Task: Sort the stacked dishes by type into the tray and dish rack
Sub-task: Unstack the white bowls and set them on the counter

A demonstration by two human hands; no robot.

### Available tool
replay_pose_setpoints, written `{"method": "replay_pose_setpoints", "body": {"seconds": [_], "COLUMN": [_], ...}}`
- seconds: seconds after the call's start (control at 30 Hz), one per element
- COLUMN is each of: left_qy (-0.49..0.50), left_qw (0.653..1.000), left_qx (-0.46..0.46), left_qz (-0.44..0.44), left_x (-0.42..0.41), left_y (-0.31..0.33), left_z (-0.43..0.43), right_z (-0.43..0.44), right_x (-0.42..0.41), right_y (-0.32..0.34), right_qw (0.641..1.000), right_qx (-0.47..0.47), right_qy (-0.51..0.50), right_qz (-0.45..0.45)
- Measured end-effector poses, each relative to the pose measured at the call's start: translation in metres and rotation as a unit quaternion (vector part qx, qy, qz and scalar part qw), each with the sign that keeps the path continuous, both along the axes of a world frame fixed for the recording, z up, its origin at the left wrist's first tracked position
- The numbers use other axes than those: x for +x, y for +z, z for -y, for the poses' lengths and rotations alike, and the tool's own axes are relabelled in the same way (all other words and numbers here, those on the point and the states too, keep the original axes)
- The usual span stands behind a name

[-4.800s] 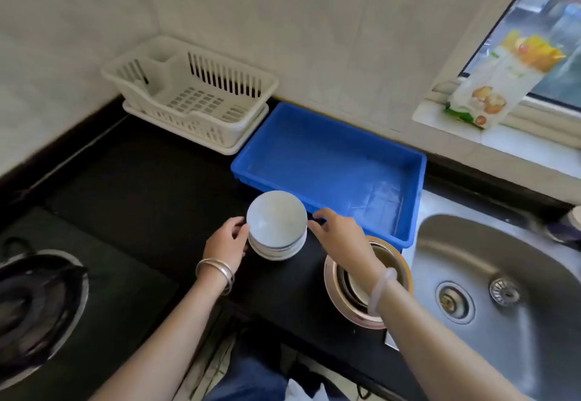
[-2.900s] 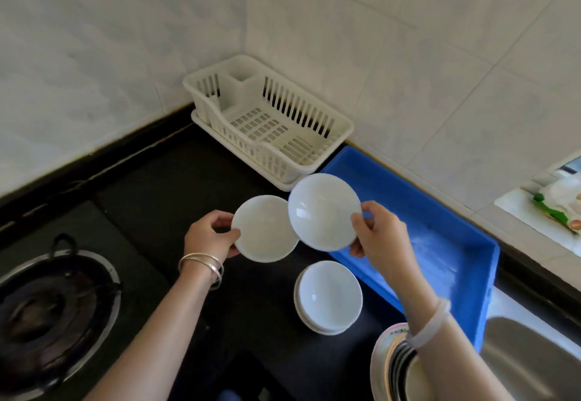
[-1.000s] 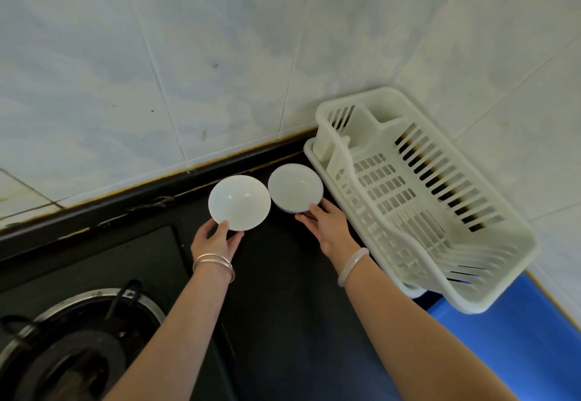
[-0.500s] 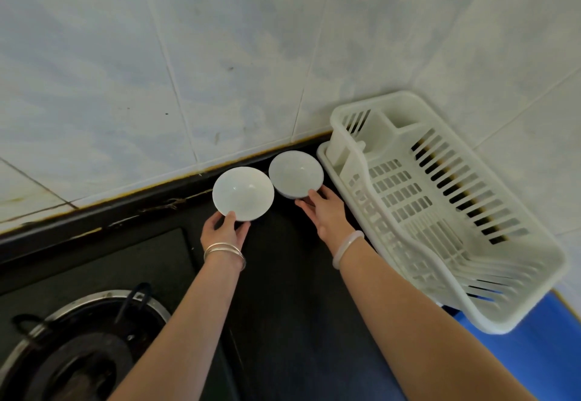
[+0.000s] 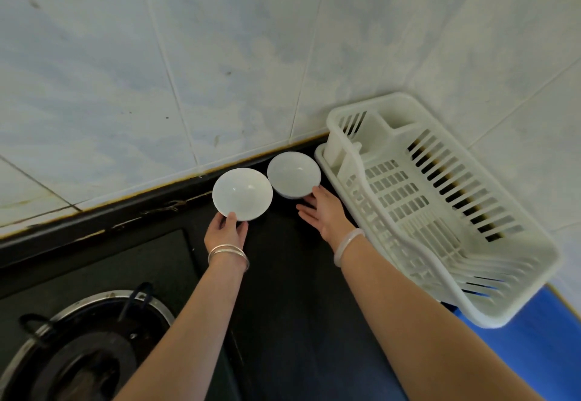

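L hand (image 5: 227, 230) grips near rim of white bowl (image 5: 242, 193), thumb on top, frame ctr; can't tell if bowl rests on black counter (image 5: 298, 322). R hand (image 5: 325, 215) flat, fingers straight, holding nothing; thumb tip touches second bowl (image 5: 294, 174), upright on counter just beside white dish rack (image 5: 390, 98), right of ctr. Bowls close, not touching. Blue tray (image 5: 540, 353) lower right corner, partly hidden by rack. Burner (image 5: 81, 347) lower left.

Black counter (image 5: 283, 306) carries a bowl (image 5: 294, 174), dish rack (image 5: 386, 234) (white) and tray (image 5: 534, 353).
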State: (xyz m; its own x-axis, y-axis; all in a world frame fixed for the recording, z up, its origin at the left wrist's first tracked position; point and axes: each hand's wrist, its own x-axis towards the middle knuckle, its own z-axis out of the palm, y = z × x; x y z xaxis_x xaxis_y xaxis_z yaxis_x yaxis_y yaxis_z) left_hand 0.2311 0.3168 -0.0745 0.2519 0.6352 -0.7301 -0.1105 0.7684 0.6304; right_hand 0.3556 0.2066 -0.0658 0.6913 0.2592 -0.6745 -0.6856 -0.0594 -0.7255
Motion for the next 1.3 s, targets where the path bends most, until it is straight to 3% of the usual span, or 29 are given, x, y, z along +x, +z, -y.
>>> {"method": "replay_pose_setpoints", "body": {"seconds": [0.23,0.4,0.57,0.67,0.9,1.0,1.1,1.3], "left_qy": [-0.080,-0.269,-0.475,-0.572,-0.703,-0.727,-0.717,-0.714], "left_qw": [0.995,0.957,0.850,0.774,0.595,0.541,0.534,0.547], "left_qx": [0.060,0.106,0.225,0.267,0.383,0.415,0.435,0.421], "left_qz": [-0.020,-0.027,-0.032,-0.043,-0.063,-0.082,-0.105,-0.117], "left_x": [-0.020,-0.051,-0.093,-0.118,-0.164,-0.178,-0.187,-0.193], "left_y": [0.014,0.032,0.040,0.040,0.036,0.034,0.035,0.039], "left_z": [0.019,0.067,0.138,0.185,0.274,0.295,0.306,0.312], "right_z": [0.031,0.092,0.189,0.252,0.359,0.373,0.376,0.370], "right_x": [-0.020,-0.061,-0.122,-0.168,-0.267,-0.292,-0.304,-0.305], "right_y": [0.025,0.056,0.077,0.078,0.068,0.064,0.062,0.066], "right_qw": [0.986,0.960,0.933,0.887,0.803,0.804,0.817,0.777], "right_qx": [-0.086,-0.148,-0.245,-0.351,-0.534,-0.545,-0.534,-0.577], "right_qy": [0.095,0.158,0.176,0.176,0.153,0.151,0.124,0.143], "right_qz": [0.106,0.176,0.196,0.245,0.216,0.186,0.178,0.207]}}
